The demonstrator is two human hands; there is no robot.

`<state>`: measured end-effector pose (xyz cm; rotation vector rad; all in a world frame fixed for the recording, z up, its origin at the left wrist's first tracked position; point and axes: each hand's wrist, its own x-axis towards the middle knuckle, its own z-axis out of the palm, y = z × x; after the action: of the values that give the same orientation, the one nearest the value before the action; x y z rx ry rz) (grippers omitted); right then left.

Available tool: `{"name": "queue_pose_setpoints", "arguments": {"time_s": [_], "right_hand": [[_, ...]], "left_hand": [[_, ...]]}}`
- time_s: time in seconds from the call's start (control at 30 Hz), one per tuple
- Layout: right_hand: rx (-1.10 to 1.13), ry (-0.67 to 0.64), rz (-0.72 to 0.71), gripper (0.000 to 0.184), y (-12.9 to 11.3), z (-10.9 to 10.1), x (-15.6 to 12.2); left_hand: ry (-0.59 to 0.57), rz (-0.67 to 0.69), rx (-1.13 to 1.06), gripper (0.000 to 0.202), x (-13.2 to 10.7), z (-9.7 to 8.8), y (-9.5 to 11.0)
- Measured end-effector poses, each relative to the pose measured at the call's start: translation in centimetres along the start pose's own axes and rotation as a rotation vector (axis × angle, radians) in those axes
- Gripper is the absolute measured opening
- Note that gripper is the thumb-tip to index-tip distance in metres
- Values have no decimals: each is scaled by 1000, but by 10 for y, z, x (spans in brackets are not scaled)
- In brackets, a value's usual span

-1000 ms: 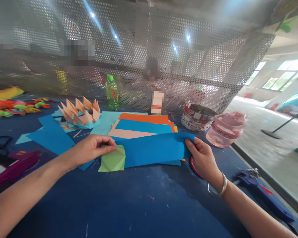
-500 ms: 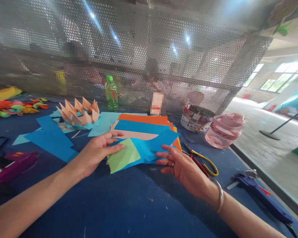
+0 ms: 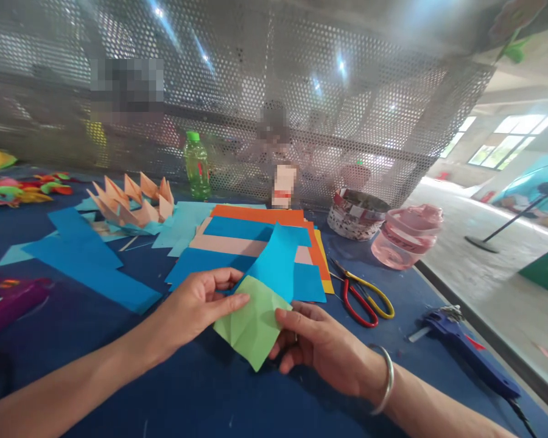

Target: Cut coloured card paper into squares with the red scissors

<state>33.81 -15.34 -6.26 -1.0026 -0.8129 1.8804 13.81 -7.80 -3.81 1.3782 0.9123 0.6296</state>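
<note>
Between my hands is a creased green paper square (image 3: 256, 325) laid over a blue paper strip (image 3: 278, 264) that stretches away from me. My left hand (image 3: 210, 298) pinches the left edge of both, thumb on top of the green. On the right edge, my right hand (image 3: 317, 337) grips the green paper between its thumb and the fingers underneath. Behind them lies a stack of coloured paper, with blue sheets (image 3: 210, 261), a pale pink sheet (image 3: 228, 244) and an orange sheet (image 3: 256, 212).
Red-and-yellow-handled scissors (image 3: 360, 298) and a blue glue gun (image 3: 475, 353) lie at right, near a pink bottle (image 3: 408, 237) and a round container (image 3: 356, 213). A folded peach paper ring (image 3: 132, 204), a green bottle (image 3: 197, 167) and a purple tool (image 3: 16, 304) are leftward.
The green and blue papers have turned and come nearer to me, off the stack. My right hand, loosely spread before, has closed on the green paper's right edge.
</note>
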Motion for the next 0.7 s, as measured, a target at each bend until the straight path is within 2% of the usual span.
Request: {"name": "queue_pose_setpoints", "arguments": {"time_s": [0.13, 0.3, 0.37, 0.47, 0.57, 0.7], "right_hand": [[-106, 140, -45, 40, -1, -3, 2], [-250, 148, -52, 40, -1, -2, 1], [-286, 172, -62, 41, 0, -2, 1], [-285, 250, -150, 42, 1, -2, 3], [-265, 333, -255, 41, 0, -2, 5], [-263, 384, -278, 43, -1, -1, 5]], "left_hand": [[-64, -12, -7, 21, -2, 1, 0], [-151, -50, -10, 19, -3, 1, -1], [-127, -40, -27, 19, -4, 0, -1], [-79, -50, -151, 20, -5, -1, -1], [-141, -72, -211, 26, -5, 0, -2], [-167, -103, -118, 29, -5, 4, -7]]}}
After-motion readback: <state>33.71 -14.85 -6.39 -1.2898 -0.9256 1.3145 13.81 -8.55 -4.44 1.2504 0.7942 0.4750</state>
